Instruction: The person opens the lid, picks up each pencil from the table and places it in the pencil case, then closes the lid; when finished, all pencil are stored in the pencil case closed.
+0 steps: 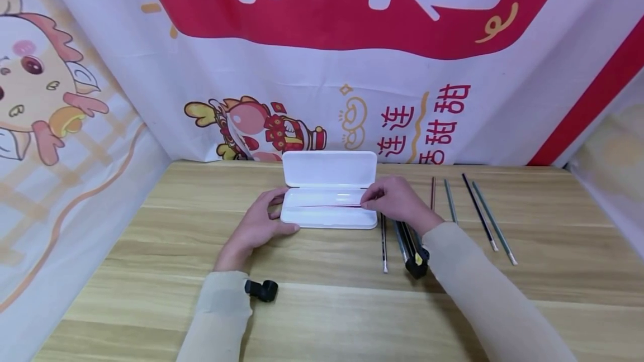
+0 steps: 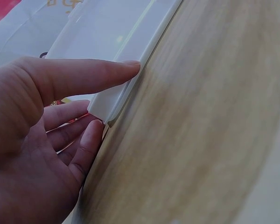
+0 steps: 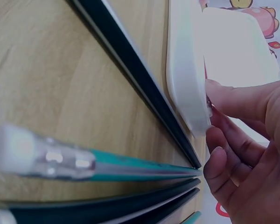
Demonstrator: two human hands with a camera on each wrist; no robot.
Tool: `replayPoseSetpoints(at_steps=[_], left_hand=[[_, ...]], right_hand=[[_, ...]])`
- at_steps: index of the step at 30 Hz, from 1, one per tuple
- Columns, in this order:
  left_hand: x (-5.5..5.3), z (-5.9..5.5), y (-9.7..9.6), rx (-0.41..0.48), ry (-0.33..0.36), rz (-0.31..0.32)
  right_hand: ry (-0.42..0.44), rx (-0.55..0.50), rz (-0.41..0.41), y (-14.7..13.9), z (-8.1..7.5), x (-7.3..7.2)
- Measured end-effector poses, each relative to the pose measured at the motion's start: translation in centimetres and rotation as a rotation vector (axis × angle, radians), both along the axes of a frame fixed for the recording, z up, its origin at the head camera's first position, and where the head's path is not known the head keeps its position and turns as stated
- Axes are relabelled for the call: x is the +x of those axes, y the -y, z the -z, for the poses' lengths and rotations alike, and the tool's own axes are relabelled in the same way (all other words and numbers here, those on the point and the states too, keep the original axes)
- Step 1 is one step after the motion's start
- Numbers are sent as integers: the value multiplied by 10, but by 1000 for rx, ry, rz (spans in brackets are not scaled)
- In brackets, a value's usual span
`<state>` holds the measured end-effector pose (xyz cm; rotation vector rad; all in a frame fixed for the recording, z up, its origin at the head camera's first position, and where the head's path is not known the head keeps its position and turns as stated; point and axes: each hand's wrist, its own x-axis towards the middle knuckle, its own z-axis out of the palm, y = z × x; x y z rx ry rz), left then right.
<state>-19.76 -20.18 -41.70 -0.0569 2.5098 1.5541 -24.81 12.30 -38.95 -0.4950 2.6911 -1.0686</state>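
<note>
A white pencil case (image 1: 329,219) stands with its lid (image 1: 329,168) raised at the back of the table. My left hand (image 1: 257,221) holds its left end, the thumb (image 2: 95,74) lying on the front rim and the other fingers around the end. Over the right end, my right hand (image 1: 394,199) pinches the end of a thin red pencil (image 1: 334,205) between thumb and fingertips. That pencil lies lengthwise within the case's base. In the right wrist view its silvery end shows only slightly beside the thumb, the rest hidden by the case wall.
A dark pencil (image 1: 384,247) lies just right of the case. Several more pencils, partly under my right forearm, include a teal one (image 3: 130,165). Farther right lie a dark blue pencil (image 1: 480,212) and a green pencil (image 1: 495,223). A printed cloth (image 1: 322,66) hangs behind the table.
</note>
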Motion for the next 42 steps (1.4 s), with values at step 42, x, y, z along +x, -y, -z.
replayPoseSetpoints(at_steps=[42], left_hand=[[0,3,2,17,1,-15]], right_hand=[[6,-42,-22,-10,-1,1]])
